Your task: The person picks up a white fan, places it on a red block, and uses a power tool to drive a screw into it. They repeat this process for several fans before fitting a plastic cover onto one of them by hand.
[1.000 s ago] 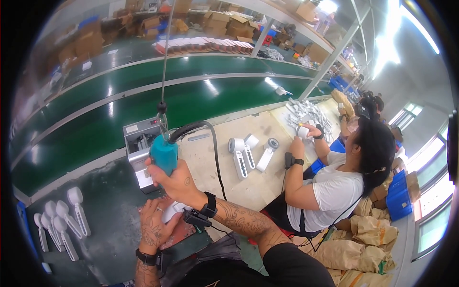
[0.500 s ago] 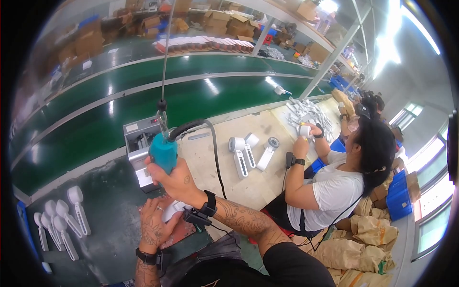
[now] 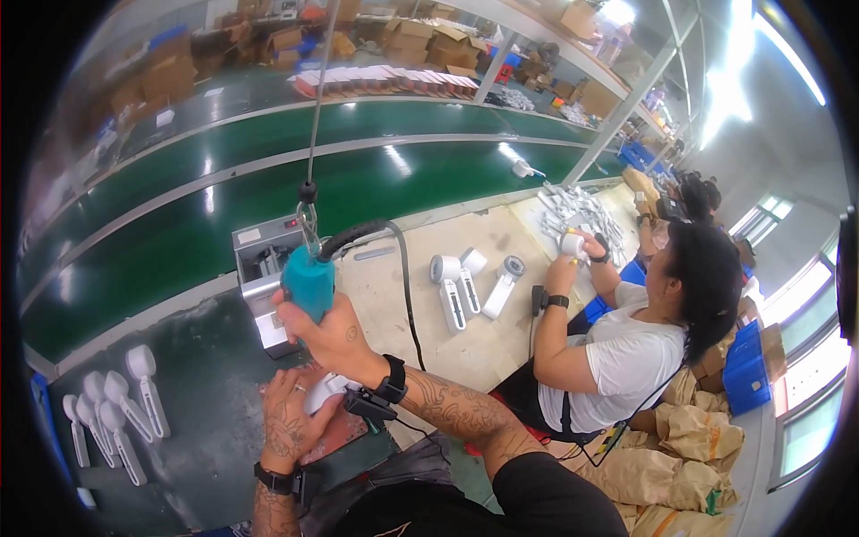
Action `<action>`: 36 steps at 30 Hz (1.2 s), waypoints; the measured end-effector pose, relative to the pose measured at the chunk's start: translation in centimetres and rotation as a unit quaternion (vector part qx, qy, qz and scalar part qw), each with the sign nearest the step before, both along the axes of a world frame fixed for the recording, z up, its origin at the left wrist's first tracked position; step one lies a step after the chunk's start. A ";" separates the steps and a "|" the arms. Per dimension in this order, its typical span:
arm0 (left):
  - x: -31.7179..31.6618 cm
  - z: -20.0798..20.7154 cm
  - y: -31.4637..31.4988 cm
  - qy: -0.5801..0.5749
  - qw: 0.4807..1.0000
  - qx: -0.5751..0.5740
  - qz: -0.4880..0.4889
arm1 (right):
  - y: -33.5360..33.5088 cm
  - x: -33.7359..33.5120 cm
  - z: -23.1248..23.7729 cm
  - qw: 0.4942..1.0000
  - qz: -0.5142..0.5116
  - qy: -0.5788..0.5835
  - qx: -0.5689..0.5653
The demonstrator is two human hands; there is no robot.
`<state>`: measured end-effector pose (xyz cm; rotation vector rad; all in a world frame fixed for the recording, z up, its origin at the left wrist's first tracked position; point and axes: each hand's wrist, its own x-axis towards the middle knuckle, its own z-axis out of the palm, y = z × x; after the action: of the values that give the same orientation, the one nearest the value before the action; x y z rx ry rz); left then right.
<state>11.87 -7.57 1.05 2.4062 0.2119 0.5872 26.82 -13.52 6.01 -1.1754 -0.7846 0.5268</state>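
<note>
My right hand [image 3: 333,340] is wrapped round a teal electric screwdriver [image 3: 309,282], upright and hanging from a wire with a hook; its tip is hidden behind the hand. Just below, my left hand [image 3: 291,410] grips a white plastic part [image 3: 324,390], thumb on the near side and fingers on the far side. Only some of that part shows. It rests over a worn reddish pad [image 3: 351,440] on the dark green bench [image 3: 192,394]. Far left on the bench lie several white round-headed devices [image 3: 143,394] with slotted handles.
A grey metal box-like machine [image 3: 261,246] stands behind the screwdriver. The black cable [image 3: 407,295] loops right. More white devices [image 3: 450,291] lie on the pale bench, where a co-worker [image 3: 617,345] handles a white round piece. Beyond runs a green conveyor [image 3: 429,174].
Both my hands stay nearly in place; the screwdriver and its hanging hook shift very slightly to the right. The co-worker's head and arms move a little.
</note>
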 end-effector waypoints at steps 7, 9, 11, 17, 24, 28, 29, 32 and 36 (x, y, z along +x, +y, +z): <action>0.0 -0.1 -0.3 0.001 1.000 -0.005 -0.005 | -0.4 0.0 0.0 1.000 0.000 0.002 -0.007; -0.6 -0.1 -0.1 0.007 1.000 0.004 0.000 | 0.0 -0.4 0.0 1.000 0.003 0.008 0.004; -0.8 -0.4 0.4 -0.004 1.000 0.012 0.008 | 1.0 -0.7 -0.5 1.000 -0.001 0.019 0.015; 0.4 -0.6 1.1 -0.014 1.000 0.015 -0.001 | 0.7 1.4 0.9 0.993 -0.047 -0.029 0.102; -1.1 -1.5 1.6 0.004 1.000 -0.010 -0.009 | 3.6 0.5 0.5 0.993 -0.054 -0.096 0.032; -1.2 -1.8 0.9 -0.017 1.000 0.003 -0.015 | 3.3 0.6 -0.9 0.993 -0.063 -0.088 0.047; -1.2 -1.8 0.8 -0.016 1.000 0.003 -0.015 | 3.1 0.6 -1.1 0.993 -0.056 -0.091 0.053; -1.1 -1.7 0.9 -0.006 1.000 0.005 -0.022 | 3.0 0.5 -1.1 0.993 -0.039 -0.099 0.047; -1.1 -1.8 1.2 -0.009 1.000 0.007 -0.014 | 1.9 -0.4 -0.8 0.998 -0.022 -0.052 0.035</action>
<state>10.79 -6.35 -0.72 2.4126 0.1672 0.5994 26.44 -11.60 5.24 -1.1590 -0.8576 0.4018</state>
